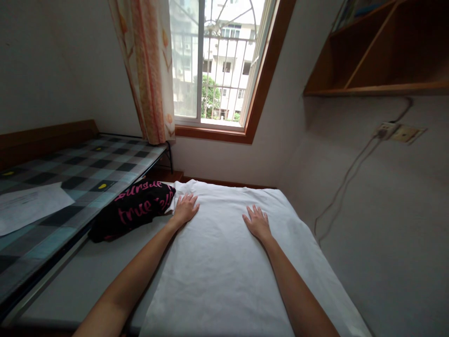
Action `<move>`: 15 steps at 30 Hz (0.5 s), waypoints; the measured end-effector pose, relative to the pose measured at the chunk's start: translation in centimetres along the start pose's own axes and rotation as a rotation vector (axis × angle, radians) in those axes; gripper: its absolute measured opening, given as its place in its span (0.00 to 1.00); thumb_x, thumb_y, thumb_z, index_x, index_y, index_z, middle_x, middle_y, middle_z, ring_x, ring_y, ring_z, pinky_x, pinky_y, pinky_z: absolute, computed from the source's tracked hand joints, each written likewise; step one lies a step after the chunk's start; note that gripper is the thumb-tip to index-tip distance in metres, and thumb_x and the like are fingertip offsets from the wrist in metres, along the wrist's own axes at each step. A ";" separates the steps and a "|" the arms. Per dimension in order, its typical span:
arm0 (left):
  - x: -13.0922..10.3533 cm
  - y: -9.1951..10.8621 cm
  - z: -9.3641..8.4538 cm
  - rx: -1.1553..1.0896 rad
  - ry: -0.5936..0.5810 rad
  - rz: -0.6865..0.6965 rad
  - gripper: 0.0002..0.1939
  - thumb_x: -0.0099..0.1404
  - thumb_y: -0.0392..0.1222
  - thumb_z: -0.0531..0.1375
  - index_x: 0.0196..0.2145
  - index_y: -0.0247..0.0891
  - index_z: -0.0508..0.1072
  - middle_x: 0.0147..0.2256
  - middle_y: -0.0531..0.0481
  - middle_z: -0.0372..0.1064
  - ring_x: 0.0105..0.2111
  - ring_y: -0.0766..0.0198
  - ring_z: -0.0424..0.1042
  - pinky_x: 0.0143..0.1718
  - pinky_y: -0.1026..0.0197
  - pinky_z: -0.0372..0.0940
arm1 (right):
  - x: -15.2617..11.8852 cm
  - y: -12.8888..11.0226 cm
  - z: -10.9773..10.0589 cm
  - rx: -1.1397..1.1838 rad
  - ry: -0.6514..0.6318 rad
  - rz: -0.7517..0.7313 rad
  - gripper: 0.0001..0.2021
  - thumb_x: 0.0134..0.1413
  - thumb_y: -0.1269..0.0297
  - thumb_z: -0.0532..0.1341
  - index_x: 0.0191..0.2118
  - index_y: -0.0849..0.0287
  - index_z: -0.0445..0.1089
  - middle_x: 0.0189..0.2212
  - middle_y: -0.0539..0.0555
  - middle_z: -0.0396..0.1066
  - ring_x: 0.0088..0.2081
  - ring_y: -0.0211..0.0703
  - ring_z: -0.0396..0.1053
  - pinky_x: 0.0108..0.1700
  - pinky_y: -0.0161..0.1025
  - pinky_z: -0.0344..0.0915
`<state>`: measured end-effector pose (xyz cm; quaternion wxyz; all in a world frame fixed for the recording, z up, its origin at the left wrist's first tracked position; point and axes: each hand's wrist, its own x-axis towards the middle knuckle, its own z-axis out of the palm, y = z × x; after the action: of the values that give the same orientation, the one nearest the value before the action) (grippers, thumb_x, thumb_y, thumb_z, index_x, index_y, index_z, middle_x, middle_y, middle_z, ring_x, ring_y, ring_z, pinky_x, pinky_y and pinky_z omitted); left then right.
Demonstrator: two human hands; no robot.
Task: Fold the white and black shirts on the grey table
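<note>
A white cloth [217, 252] lies spread over a table, with soft wrinkles across its surface. On its far left part rests my left hand [185, 209], palm down with the fingers spread and holding nothing. My right hand [257, 222] lies flat on the cloth further right, its fingers also apart. Just left of my left hand is a bunched black cloth with pink lettering [136, 208], partly on the bare pale tabletop [87, 276]. I cannot tell whether my left fingers touch it.
To the left stands a bed with a checked mattress [129, 161] and a sheet of paper [31, 206]. A window [224, 70] and a patterned curtain [150, 70] are ahead. On the right wall are a wooden shelf [354, 89], a socket [386, 131] and a hanging cable [345, 180].
</note>
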<state>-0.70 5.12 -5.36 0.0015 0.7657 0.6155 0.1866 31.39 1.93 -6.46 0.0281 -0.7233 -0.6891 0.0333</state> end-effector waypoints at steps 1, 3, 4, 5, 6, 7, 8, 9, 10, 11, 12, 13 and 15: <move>0.2 0.1 -0.8 -0.018 -0.037 0.026 0.20 0.66 0.45 0.54 0.54 0.40 0.70 0.57 0.42 0.65 0.58 0.53 0.62 0.60 0.49 0.54 | 0.0 0.0 0.1 0.001 0.000 0.001 0.29 0.65 0.49 0.43 0.68 0.54 0.50 0.69 0.58 0.42 0.68 0.53 0.39 0.65 0.53 0.37; 0.8 0.0 -2.8 -0.064 -0.079 0.079 0.20 0.64 0.45 0.56 0.54 0.41 0.69 0.57 0.44 0.65 0.56 0.56 0.65 0.58 0.55 0.58 | 0.1 0.1 0.2 0.003 0.000 0.002 0.29 0.65 0.49 0.43 0.68 0.54 0.50 0.69 0.58 0.42 0.68 0.53 0.39 0.65 0.53 0.37; 1.0 -0.2 -3.9 -0.073 -0.060 0.089 0.22 0.64 0.46 0.57 0.55 0.42 0.68 0.57 0.44 0.64 0.57 0.56 0.63 0.59 0.55 0.57 | 0.1 0.1 0.2 0.004 0.002 0.002 0.29 0.65 0.49 0.43 0.68 0.54 0.50 0.69 0.58 0.42 0.68 0.52 0.39 0.65 0.53 0.37; 1.2 -0.6 -5.1 -0.058 -0.026 0.087 0.25 0.63 0.46 0.59 0.57 0.43 0.67 0.59 0.44 0.62 0.60 0.54 0.60 0.60 0.54 0.54 | 0.2 0.1 0.3 0.004 0.004 0.001 0.29 0.65 0.49 0.43 0.68 0.54 0.50 0.69 0.57 0.42 0.68 0.52 0.39 0.65 0.53 0.37; 1.3 -1.1 -6.2 -0.020 0.001 0.056 0.28 0.60 0.46 0.62 0.58 0.45 0.66 0.61 0.44 0.59 0.62 0.51 0.55 0.62 0.49 0.51 | 0.2 0.2 0.3 0.005 0.008 0.000 0.29 0.65 0.49 0.43 0.68 0.54 0.50 0.69 0.57 0.43 0.68 0.52 0.39 0.65 0.53 0.37; 1.3 -1.7 -7.1 0.029 0.015 -0.001 0.31 0.57 0.46 0.64 0.58 0.47 0.65 0.63 0.44 0.56 0.64 0.45 0.49 0.63 0.43 0.47 | 0.2 0.2 0.3 0.006 0.011 -0.003 0.30 0.65 0.49 0.43 0.67 0.54 0.50 0.68 0.58 0.43 0.68 0.52 0.39 0.65 0.53 0.37; 1.2 -2.6 -8.0 0.076 0.014 -0.079 0.35 0.54 0.47 0.67 0.59 0.49 0.65 0.64 0.44 0.52 0.66 0.40 0.43 0.62 0.36 0.43 | 0.2 0.2 0.4 0.007 0.015 -0.004 0.29 0.65 0.49 0.43 0.67 0.54 0.50 0.68 0.58 0.43 0.68 0.52 0.39 0.65 0.53 0.37; 1.0 -3.5 -8.7 0.114 0.002 -0.177 0.39 0.50 0.49 0.69 0.59 0.50 0.64 0.66 0.43 0.48 0.66 0.34 0.38 0.61 0.31 0.41 | 0.2 0.2 0.4 0.007 0.017 -0.005 0.29 0.65 0.49 0.43 0.67 0.54 0.50 0.68 0.58 0.43 0.68 0.52 0.40 0.65 0.52 0.37; 0.8 -4.4 -9.4 0.141 -0.013 -0.283 0.44 0.46 0.51 0.70 0.60 0.50 0.62 0.67 0.41 0.44 0.65 0.30 0.35 0.59 0.27 0.42 | 0.2 0.2 0.4 0.006 0.017 -0.004 0.29 0.65 0.49 0.43 0.67 0.54 0.50 0.68 0.58 0.43 0.68 0.52 0.40 0.65 0.52 0.38; 0.5 -5.4 -9.8 0.159 -0.024 -0.381 0.49 0.43 0.53 0.71 0.62 0.49 0.60 0.68 0.39 0.39 0.65 0.26 0.33 0.56 0.25 0.44 | 0.2 0.2 0.4 0.004 0.017 -0.004 0.29 0.65 0.49 0.43 0.67 0.54 0.50 0.68 0.58 0.43 0.68 0.52 0.40 0.65 0.52 0.38; 0.3 -6.3 -10.2 0.169 -0.026 -0.464 0.53 0.41 0.56 0.71 0.63 0.49 0.57 0.68 0.36 0.35 0.64 0.24 0.34 0.55 0.25 0.46 | 0.1 0.2 0.4 0.002 0.016 -0.003 0.29 0.65 0.49 0.43 0.67 0.54 0.50 0.68 0.58 0.43 0.68 0.52 0.40 0.65 0.52 0.38; 0.1 -7.1 -10.5 0.171 -0.028 -0.532 0.57 0.40 0.59 0.71 0.65 0.48 0.53 0.68 0.34 0.31 0.64 0.23 0.36 0.53 0.24 0.48 | 0.1 0.2 0.4 -0.001 0.014 -0.003 0.29 0.65 0.49 0.43 0.67 0.54 0.50 0.68 0.58 0.43 0.68 0.52 0.40 0.65 0.52 0.38; -0.3 -8.4 -10.9 0.157 -0.046 -0.628 0.62 0.39 0.63 0.69 0.67 0.45 0.47 0.68 0.28 0.29 0.62 0.23 0.44 0.52 0.26 0.52 | 0.1 0.2 0.3 -0.005 0.011 -0.006 0.29 0.65 0.49 0.43 0.67 0.54 0.50 0.68 0.58 0.43 0.68 0.52 0.40 0.64 0.52 0.38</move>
<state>-11.83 4.44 2.75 0.0139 0.5402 0.8340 0.1116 31.52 2.06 -6.82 0.0299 -0.7215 -0.6913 0.0274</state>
